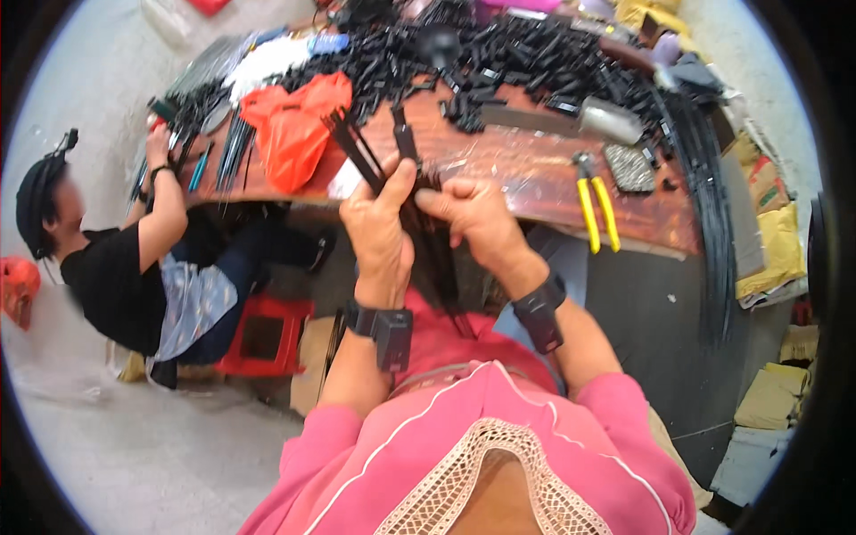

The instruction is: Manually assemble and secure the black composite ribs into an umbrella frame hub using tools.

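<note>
Left hand: grip clenched round a bundle of thin black strips, slanting down and right from over the near edge of the counter. Step in hand reads as two-handed handling; next move calls for a steady left, precise right fingertips. Bundle looks long, slim, dark, loosely fanned on top. Right hand curls against it; can't tell if it's pinching anything.

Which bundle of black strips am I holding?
The bundle in your left hand; another bundle lies beside the red bag, and a third bundle overhangs the table at right.
</note>
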{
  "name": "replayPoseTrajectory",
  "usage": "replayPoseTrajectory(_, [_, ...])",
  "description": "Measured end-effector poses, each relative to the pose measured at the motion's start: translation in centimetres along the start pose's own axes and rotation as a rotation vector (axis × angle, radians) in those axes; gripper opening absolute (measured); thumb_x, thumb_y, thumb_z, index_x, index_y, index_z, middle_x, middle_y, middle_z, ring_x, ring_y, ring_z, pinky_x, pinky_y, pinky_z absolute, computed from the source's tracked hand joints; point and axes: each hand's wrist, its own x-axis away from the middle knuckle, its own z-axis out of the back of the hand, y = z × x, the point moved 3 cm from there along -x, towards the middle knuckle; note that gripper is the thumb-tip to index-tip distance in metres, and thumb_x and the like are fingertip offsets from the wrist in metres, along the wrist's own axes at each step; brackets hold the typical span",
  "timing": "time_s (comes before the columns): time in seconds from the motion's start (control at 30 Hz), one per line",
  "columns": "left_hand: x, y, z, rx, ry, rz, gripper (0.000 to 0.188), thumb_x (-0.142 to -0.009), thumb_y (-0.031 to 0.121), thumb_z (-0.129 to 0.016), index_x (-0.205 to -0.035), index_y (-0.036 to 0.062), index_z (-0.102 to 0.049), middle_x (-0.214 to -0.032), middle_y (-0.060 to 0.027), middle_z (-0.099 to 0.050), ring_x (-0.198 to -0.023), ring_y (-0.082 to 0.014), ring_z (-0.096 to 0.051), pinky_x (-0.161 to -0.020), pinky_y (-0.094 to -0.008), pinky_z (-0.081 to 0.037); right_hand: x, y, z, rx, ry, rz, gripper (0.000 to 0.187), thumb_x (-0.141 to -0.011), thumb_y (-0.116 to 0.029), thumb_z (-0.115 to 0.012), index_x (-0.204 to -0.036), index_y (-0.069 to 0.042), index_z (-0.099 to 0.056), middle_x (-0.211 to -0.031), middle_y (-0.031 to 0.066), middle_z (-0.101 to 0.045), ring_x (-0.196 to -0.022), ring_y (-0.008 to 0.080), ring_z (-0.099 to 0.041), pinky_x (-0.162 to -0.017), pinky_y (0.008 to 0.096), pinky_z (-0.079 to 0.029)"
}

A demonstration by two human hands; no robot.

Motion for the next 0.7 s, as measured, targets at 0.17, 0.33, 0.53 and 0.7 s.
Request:
replayPoseTrajectory(0.17, [0.0,-0.2,2.0,0.054,-0.035,0.043,0.027,-0.084,0.004,-0.072,-0.107,-0.0058,-0.063,-0.092,-0.008,-0.068,-0.078,-0.013,-0.065,-0.07,-0.0252,-0.052,0.0,0.9,-0.9,-0.109,-0.04,-0.064,0.027,-0.079,-0.029,-0.079,-0.072,-0.005,-0.069,-0.062,-0.0022,-0.06,-0.047,0.0015,-0.047,-0.039,0.0171,-0.033])
replayPoseTrajectory(0.33, [0.1,0.2,2.7,0.052,-0.051,0.074,0.024,-0.084,0.005,-0.072,-0.104,-0.0042,-0.063,-0.093,-0.0079,-0.068,-0.078,-0.0139,-0.065,-0.071,-0.0259,-0.053,-0.1,1.7,-1.2,-0.154,-0.043,-0.068,0.028,-0.078,-0.028,-0.08,-0.071,-0.004,-0.068,-0.061,-0.0021,-0.06,-0.046,0.0018,-0.047,-0.038,0.0172,-0.032])
replayPoseTrajectory(0.53, [0.3,0.0,2.0,0.035,-0.077,0.071,0.022,-0.086,0.007,-0.07,-0.104,-0.0035,-0.062,-0.091,-0.0085,-0.067,-0.077,-0.0159,-0.066,-0.071,-0.0273,-0.053,-0.1,2.3,-0.5,-0.199,-0.048,-0.069,0.031,-0.078,-0.03,-0.08,-0.066,-0.006,-0.067,-0.059,-0.0028,-0.059,-0.043,0.0018,-0.044,-0.038,0.0173,-0.031])
replayPoseTrajectory(0.7, [0.1,-0.3,1.5,0.048,-0.073,0.066,0.02,-0.087,0.007,-0.069,-0.102,-0.0036,-0.062,-0.089,-0.0087,-0.068,-0.075,-0.0162,-0.066,-0.068,-0.0274,-0.054,0.0,1.8,-0.4,-0.199,-0.047,-0.102,0.032,-0.079,-0.032,-0.079,-0.065,-0.006,-0.067,-0.057,-0.0027,-0.058,-0.041,0.0017,-0.044,-0.037,0.0175,-0.03])
